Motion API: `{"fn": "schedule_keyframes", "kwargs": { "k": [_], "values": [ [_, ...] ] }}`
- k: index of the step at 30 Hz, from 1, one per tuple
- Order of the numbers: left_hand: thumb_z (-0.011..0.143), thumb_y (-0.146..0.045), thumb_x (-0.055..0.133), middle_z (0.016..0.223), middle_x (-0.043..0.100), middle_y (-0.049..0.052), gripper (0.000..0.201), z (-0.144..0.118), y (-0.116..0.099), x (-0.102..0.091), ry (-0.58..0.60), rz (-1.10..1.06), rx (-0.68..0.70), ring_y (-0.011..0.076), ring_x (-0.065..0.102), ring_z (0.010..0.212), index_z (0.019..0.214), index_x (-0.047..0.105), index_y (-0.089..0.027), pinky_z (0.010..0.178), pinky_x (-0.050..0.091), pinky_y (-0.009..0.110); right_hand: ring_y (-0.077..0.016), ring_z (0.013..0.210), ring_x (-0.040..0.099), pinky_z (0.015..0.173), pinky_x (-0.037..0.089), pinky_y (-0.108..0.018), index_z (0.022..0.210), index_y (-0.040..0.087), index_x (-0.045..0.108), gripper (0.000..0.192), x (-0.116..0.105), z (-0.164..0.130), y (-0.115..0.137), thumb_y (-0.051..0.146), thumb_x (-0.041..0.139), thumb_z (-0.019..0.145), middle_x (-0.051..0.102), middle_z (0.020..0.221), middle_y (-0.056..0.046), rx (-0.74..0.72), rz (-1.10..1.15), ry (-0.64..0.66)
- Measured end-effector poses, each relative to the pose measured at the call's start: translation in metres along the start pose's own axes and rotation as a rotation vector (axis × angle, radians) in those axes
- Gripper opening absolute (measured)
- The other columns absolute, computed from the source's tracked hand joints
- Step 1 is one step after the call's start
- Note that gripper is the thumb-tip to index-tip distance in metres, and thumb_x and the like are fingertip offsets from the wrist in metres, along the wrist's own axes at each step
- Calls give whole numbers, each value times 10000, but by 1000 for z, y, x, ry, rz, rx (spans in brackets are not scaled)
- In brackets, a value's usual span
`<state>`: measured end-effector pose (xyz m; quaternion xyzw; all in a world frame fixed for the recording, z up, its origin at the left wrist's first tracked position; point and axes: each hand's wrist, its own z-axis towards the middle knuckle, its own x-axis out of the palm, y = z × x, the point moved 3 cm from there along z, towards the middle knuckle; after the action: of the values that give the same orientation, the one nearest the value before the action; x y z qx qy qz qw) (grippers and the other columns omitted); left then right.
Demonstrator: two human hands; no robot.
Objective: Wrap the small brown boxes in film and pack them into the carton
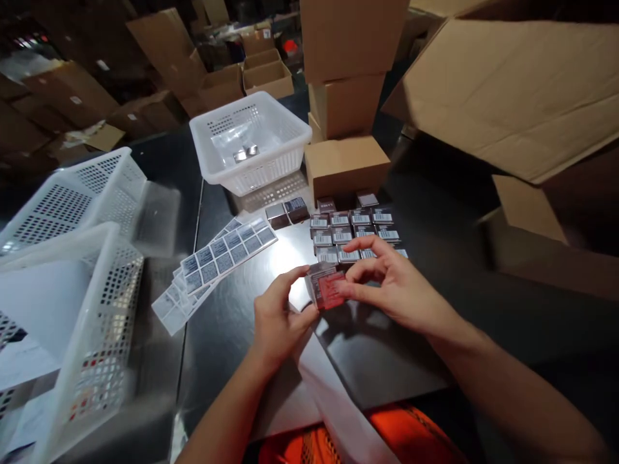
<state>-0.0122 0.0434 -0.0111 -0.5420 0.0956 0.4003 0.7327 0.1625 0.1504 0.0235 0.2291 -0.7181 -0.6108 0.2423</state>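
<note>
**Box held between two hands above a dark table**

Box (325, 285) is small, with a red face and a clear, shiny wrap, and it sits in the air just over the table (232, 322), between both hands. It is in front of the rows of boxes (352, 233) that lie with their white labels up.

Some risks, as I judge them. The grip is only by fingertips, and the wrap looks smooth, so the box could slip and fall on the table. If it falls forward it may hit the rows and push them out of line. The label sheets (220, 258) lie fanned near the left hand; a wide move of the wrist could sweep them toward the edge. The light is weak and the view is a little blurred, so any print on the box is hard to read, and a label could go on crooked.

Left hand (278, 319) comes from below with the wrist bent upward. Its thumb and forefinger pinch the left side of the box; the other fingers are curled in. Right hand (391, 287) comes from the right side, palm turned to the left. Its thumb and first fingers pinch the right edge of the box, and the remaining fingers are loosely bent above it.

A white basket (251, 138) stands farther back, beside stacked cartons (345, 96).
</note>
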Motion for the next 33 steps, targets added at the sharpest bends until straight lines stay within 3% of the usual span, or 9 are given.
{"fn": "schedule_keyframes", "kwargs": {
  "k": [7, 13, 24, 33],
  "values": [
    [757, -274, 787, 1079, 771, 32, 465, -3, -1, 2, 12, 54, 25, 175, 727, 803, 1202, 656, -248, 678, 558, 258, -164, 688, 681, 721, 533, -317, 1037, 256, 433, 509, 4, 1, -5, 318, 820, 714, 674, 676, 76, -12, 10, 23],
    [769, -293, 781, 1055, 774, 24, 452, -3, -3, 1, 1, 79, 33, 127, 659, 624, 1201, 657, -247, 561, 504, 236, -170, 665, 682, 697, 553, -327, 1051, 262, 410, 546, 4, 1, -7, 336, 829, 707, 669, 681, 74, 4, -11, -2],
    [791, -299, 755, 1071, 773, 26, 439, -4, -3, 2, 8, 108, 26, 127, 658, 632, 1214, 649, -245, 604, 524, 245, -152, 653, 672, 672, 533, -289, 1036, 256, 407, 536, 4, 1, -7, 277, 820, 696, 660, 672, 87, 4, 27, -1],
    [778, -321, 775, 1051, 773, 30, 457, -7, -6, 2, 6, 108, 26, 106, 607, 554, 1211, 653, -239, 529, 477, 235, -170, 652, 676, 682, 552, -312, 1049, 265, 400, 558, 8, 0, -10, 352, 830, 705, 649, 644, 85, -43, -71, -65]
  ]
}}
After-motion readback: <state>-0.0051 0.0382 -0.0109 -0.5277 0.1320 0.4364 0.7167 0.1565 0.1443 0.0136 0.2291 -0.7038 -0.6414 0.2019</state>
